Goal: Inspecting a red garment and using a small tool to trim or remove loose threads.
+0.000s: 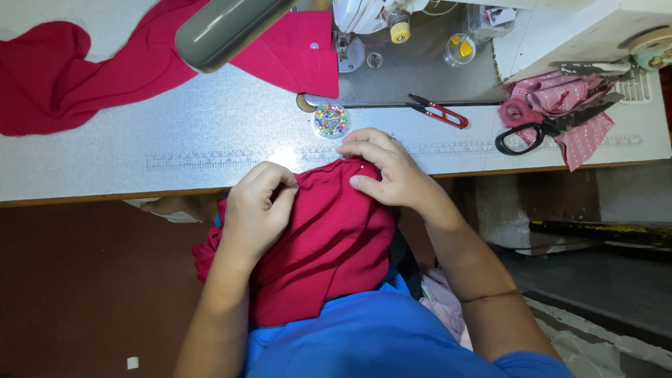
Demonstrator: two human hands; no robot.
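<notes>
A bunched piece of red cloth (329, 238) is held in the lap, just at the near edge of the table (105, 168). Its weave looks finely ribbed or crinkled, and it is gathered into a rounded mound with soft folds running down toward 6 o'clock, over a blue shirt (378, 336). The left hand (255, 210) is closed on the cloth at its 10 o'clock side, a fold being pinched between thumb and fingers. The right hand (385, 171) is curled over the top edge at 12 o'clock, the fingertips narrowed on the cloth; a small pale dot, possibly a pin head, is seen beside them, though it cannot be told for sure.

More red fabric (63, 77) is spread over the table toward 10 o'clock and runs under the sewing machine (371, 21). A round pin box (330, 120) with coloured heads lies just beyond the right hand at 12 o'clock. Red-handled snips (437, 110) are seen toward 1 o'clock, and black scissors (542, 129) lie on pink cloth (584, 133) toward 2 o'clock. A ruler scale (203, 161) is printed along the table edge.
</notes>
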